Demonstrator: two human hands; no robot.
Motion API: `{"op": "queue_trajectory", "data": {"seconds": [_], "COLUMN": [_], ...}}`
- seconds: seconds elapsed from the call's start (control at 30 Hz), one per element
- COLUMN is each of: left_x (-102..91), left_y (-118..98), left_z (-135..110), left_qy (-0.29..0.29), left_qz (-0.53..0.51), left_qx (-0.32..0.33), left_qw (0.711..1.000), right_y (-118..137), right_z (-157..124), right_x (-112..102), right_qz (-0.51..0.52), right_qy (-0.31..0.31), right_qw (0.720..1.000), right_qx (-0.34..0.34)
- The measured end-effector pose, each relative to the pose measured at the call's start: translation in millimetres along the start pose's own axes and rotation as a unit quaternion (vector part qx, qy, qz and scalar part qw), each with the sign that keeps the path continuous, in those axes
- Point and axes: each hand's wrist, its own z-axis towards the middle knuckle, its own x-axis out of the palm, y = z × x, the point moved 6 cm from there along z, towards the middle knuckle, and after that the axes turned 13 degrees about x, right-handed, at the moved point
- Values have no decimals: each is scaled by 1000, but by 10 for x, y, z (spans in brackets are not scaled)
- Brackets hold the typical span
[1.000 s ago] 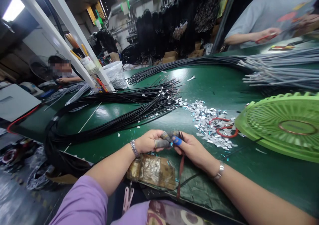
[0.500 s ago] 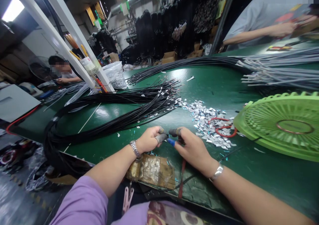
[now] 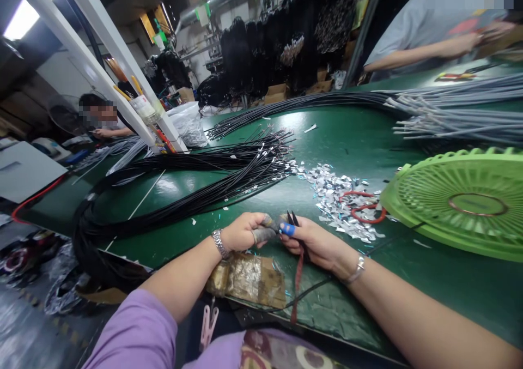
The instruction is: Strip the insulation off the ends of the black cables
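Note:
My left hand (image 3: pixel 245 231) and my right hand (image 3: pixel 316 242) meet fingertip to fingertip near the front edge of the green table (image 3: pixel 359 140). Both are pinched shut, with grey and blue finger covers. The right hand grips a small black cutter (image 3: pixel 295 223) with a red-brown strap hanging off the table edge. What the left fingers pinch is too small to make out. A long bundle of black cables (image 3: pixel 204 181) lies just beyond the hands. Silver foil scraps (image 3: pixel 337 200) lie to the right of the cable ends, with red-handled scissors (image 3: pixel 363 208) among them.
A green fan grille (image 3: pixel 457 200) lies at the right. Grey cables (image 3: pixel 457 113) stretch across the far right, where another person's hands work. A second person sits far left. A foil-covered pad (image 3: pixel 247 279) rests under my wrists. White posts (image 3: pixel 122 74) rise at the left.
My right hand turned palm-up again and drew back against the left fingertips, bringing the cutter tips up between them. Half a second ago it lay knuckles-up a little farther forward.

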Motion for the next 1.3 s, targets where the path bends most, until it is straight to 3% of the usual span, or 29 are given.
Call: {"op": "queue_trajectory", "data": {"seconds": [0.07, 0.1, 0.2, 0.27, 0.37, 0.43, 0.6, 0.8, 0.9, 1.0, 1.1, 1.17, 1.23, 1.3], "left_x": [-35, -51, -75, -78, -74, -70, -84, -73, -73, -78, -52, -11, 20, 16], "left_y": [70, 102, 153, 151, 122, 97, 99, 117, 132, 128, 93, 61, 34, 30], "left_z": [6, 8, 10, 7, 3, 3, -12, 0, 2, 1, 0, -7, -17, -20], "left_qy": [-29, -43, -68, -76, -86, -90, -93, -76, -71, -66, -38, 0, 33, 39], "left_qz": [15, 26, 57, 69, 55, 37, 37, 45, 62, 76, 48, 5, -30, -42], "left_qx": [-28, -43, -81, -101, -110, -103, -108, -93, -87, -68, -36, -19, -11, -17], "left_qw": [999, 998, 993, 990, 989, 990, 989, 992, 992, 993, 998, 1000, 999, 998], "right_y": [101, 163, 273, 253, 188, 198, 330, 271, 258, 275, 207, 93, 6, -17], "right_z": [-33, -70, -194, -232, -255, -280, -328, -245, -237, -220, -130, -63, -38, -31], "right_x": [-103, -140, -83, 46, 199, 191, -58, -50, -49, -72, -92, -47, 20, 43], "right_qz": [-101, -170, -373, -465, -530, -522, -440, -499, -497, -437, -278, -134, -29, 8], "right_qy": [-106, -168, -291, -294, -244, -230, -286, -275, -280, -254, -151, -47, 31, 47], "right_qw": [986, 964, 852, 793, 760, 768, 801, 773, 775, 824, 934, 987, 999, 999], "right_qx": [-73, -118, -225, -261, -284, -291, -290, -277, -274, -258, -169, -75, -10, 2]}}
